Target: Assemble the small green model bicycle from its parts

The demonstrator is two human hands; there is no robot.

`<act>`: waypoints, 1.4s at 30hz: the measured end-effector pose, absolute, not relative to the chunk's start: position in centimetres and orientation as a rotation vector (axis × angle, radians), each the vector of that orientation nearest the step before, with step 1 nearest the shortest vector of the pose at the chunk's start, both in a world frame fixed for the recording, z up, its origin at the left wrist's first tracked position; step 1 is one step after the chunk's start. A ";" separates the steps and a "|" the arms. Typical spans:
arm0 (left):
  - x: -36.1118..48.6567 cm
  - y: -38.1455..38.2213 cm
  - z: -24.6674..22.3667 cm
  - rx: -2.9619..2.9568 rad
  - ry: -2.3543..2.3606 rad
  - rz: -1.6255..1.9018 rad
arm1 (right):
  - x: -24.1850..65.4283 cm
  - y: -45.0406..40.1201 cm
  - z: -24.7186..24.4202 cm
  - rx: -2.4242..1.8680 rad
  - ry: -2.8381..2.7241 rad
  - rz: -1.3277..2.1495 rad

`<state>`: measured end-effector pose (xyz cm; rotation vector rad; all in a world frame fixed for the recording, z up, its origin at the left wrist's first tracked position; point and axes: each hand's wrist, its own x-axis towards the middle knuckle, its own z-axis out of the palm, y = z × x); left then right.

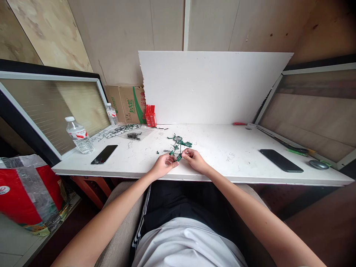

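Observation:
At the front middle of the table, my left hand (pixel 163 166) and my right hand (pixel 194 159) come close together around a small green plastic model part (pixel 179 157). My left fingers curl round its left side, and my right thumb and finger pinch its right side. The part has thin bars; its finer detail is too small to make out. Just beyond my fingers lies a spoked wheel (pixel 177 139) with green pieces about it. A green block-like piece (pixel 187 144) sits right of the wheel. One tiny green bit (pixel 157 152) rests left of my hands.
A dark phone (pixel 104 154) and water bottle (pixel 80 137) stand left. Behind are black part frames (pixel 119 131), a clear bag of dark pieces (pixel 134 136), a red box (pixel 150 116) and a carton (pixel 129 105). Rightward lie a black phone (pixel 280 160) and a mouse (pixel 318 164).

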<state>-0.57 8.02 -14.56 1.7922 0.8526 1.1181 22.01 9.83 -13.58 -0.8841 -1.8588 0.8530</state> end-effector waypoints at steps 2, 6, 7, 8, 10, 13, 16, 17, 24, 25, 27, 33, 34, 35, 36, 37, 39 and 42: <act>-0.5 8.0 -14.6 1.786 0.840 1.114 | 22.0 9.7 -13.5 -0.891 -1.875 0.851; -0.4 7.9 -14.6 1.772 0.825 1.105 | 21.9 9.6 -13.4 -0.895 -1.899 0.842; -0.4 7.9 -14.5 1.770 0.823 1.102 | 21.9 9.6 -13.4 -0.901 -1.902 0.835; -0.3 7.8 -14.5 1.769 0.823 1.098 | 22.0 9.6 -13.4 -0.907 -1.906 0.830; -0.3 7.8 -14.5 1.764 0.830 1.086 | 22.0 9.6 -13.4 -0.919 -1.911 0.818; -0.3 7.8 -14.6 1.755 0.851 1.068 | 21.9 9.6 -13.3 -0.931 -1.918 0.809; -0.3 7.8 -14.6 1.750 0.855 1.062 | 21.9 9.4 -13.2 -0.935 -1.925 0.811; -0.3 7.7 -14.5 1.748 0.853 1.060 | 21.9 9.4 -13.1 -0.936 -1.926 0.813; -0.2 7.6 -14.2 1.733 0.846 1.050 | 21.9 9.5 -13.3 -0.940 -1.923 0.811; -0.2 7.5 -14.2 1.735 0.848 1.049 | 21.9 9.5 -13.3 -0.943 -1.926 0.808; -0.2 7.5 -14.2 1.736 0.852 1.049 | 21.9 9.6 -13.4 -0.946 -1.932 0.806; -0.3 7.7 -14.5 1.725 0.848 1.025 | 21.9 9.6 -13.4 -0.963 -1.934 0.789; -0.3 7.8 -14.5 1.713 0.827 1.017 | 21.9 9.6 -13.3 -0.970 -1.933 0.786; -0.3 7.9 -14.6 1.699 0.802 1.010 | 21.9 9.5 -13.3 -0.974 -1.931 0.783; -0.4 7.9 -14.6 1.685 0.777 1.004 | 21.9 9.5 -13.2 -0.975 -1.927 0.780; -0.4 8.0 -14.7 1.674 0.756 0.999 | 21.9 9.5 -13.2 -0.973 -1.923 0.779; -0.5 8.1 -14.7 1.664 0.733 0.991 | 21.8 9.4 -13.1 -0.963 -1.920 0.779; -0.6 8.1 -14.6 1.659 0.706 0.977 | 21.8 9.4 -13.1 -0.974 -1.930 0.778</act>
